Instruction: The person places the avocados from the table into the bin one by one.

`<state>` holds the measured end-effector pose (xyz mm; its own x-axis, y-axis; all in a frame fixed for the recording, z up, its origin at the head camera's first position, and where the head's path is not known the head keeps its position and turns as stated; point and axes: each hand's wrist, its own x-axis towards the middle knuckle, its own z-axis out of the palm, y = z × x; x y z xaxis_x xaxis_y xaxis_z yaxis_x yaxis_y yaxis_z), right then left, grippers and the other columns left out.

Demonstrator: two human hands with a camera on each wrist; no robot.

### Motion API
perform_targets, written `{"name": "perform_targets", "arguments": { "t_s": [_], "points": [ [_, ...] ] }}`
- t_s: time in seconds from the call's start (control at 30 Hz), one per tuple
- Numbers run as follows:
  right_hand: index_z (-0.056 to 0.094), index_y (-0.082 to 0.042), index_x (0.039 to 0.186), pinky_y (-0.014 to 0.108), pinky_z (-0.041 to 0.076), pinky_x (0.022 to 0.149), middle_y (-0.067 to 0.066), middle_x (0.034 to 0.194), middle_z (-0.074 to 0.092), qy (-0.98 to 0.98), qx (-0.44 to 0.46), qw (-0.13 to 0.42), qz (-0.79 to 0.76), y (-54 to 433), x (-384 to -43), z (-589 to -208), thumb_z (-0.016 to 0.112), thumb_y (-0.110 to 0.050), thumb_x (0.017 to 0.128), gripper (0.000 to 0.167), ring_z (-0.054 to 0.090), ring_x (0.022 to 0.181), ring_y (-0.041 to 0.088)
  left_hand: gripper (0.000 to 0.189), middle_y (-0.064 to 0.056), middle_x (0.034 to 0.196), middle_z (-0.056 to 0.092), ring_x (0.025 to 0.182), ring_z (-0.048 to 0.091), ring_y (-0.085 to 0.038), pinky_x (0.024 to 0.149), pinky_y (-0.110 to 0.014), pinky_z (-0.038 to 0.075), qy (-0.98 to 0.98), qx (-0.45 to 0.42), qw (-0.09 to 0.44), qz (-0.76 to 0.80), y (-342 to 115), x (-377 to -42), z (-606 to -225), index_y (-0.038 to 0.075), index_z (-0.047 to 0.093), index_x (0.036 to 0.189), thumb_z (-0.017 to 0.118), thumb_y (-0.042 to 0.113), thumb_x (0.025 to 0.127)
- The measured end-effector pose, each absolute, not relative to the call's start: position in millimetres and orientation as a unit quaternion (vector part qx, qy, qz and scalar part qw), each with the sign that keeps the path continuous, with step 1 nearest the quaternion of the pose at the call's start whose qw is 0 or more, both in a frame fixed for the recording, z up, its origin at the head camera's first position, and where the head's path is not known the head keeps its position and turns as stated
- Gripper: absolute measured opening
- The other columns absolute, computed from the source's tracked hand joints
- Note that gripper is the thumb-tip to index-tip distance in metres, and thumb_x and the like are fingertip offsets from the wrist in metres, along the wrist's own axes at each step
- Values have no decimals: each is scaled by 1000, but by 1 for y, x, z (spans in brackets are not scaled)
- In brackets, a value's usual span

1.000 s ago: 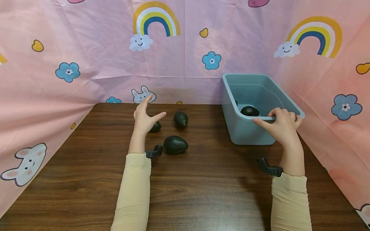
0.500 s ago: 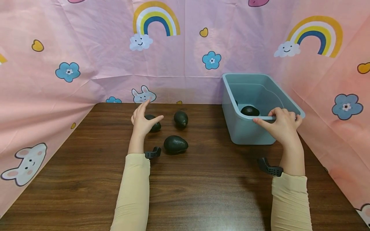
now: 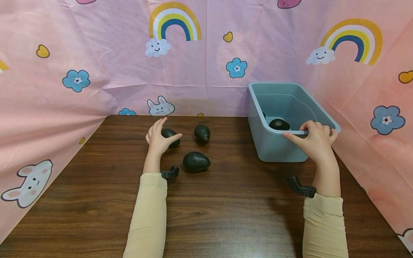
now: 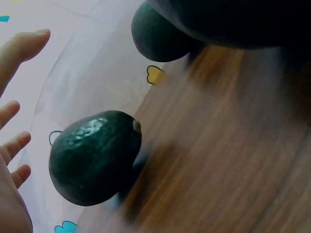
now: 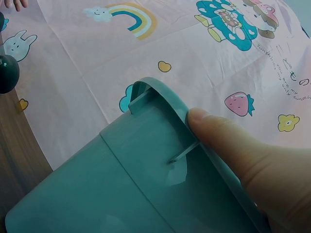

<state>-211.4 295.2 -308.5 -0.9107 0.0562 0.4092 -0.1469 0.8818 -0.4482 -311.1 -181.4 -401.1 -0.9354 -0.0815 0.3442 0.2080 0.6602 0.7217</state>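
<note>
My left hand (image 3: 158,139) hovers at the leftmost avocado (image 3: 170,138), fingers and thumb spread apart with the dark green fruit showing between them. In the left wrist view that avocado (image 4: 95,158) lies just beyond the fingertips, a gap between them. Two more avocados lie on the table, one farther back (image 3: 202,133) and one nearer (image 3: 196,161). My right hand (image 3: 314,139) grips the near rim of the blue-grey bin (image 3: 280,147), thumb outside and fingers curled over the edge. The right wrist view has the thumb (image 5: 228,145) against the bin's rim.
Inside the bin lies an avocado (image 3: 279,124), with a dark bit of another beside the left wall. The brown wooden table (image 3: 206,215) is bordered by a pink printed cloth (image 3: 209,71) at the back and both sides.
My left hand has come slightly down and left toward the leftmost avocado, uncovering more of it in the head view. The right hand and the bin have stayed in place.
</note>
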Motion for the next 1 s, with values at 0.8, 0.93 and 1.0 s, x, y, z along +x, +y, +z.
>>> {"name": "perform_targets", "arguments": {
  "t_s": [0.8,0.93,1.0],
  "points": [
    [54,3,101,67,5,92,18,97,49,-946,24,210,244,295,-210,-307,68,-56,83,63,36,97,45,101,-8,156,19,140,10,-39,105,-63,3,-903,-3,132,-408,-186,-318,-428,26,23,154,80,48,74],
    [53,3,101,66,4,91,17,96,48,-946,24,209,246,295,-211,-308,68,-55,83,62,35,97,45,101,-7,156,18,140,9,-39,105,-63,3,-903,2,126,-411,-187,-318,-430,27,21,154,80,47,74],
    [53,2,101,66,4,91,17,96,48,-946,24,208,247,295,-211,-308,68,-55,83,62,34,97,45,101,-7,156,18,140,9,-39,105,-63,3,-902,4,123,-413,-187,-319,-431,27,21,154,80,46,74]
  ]
}}
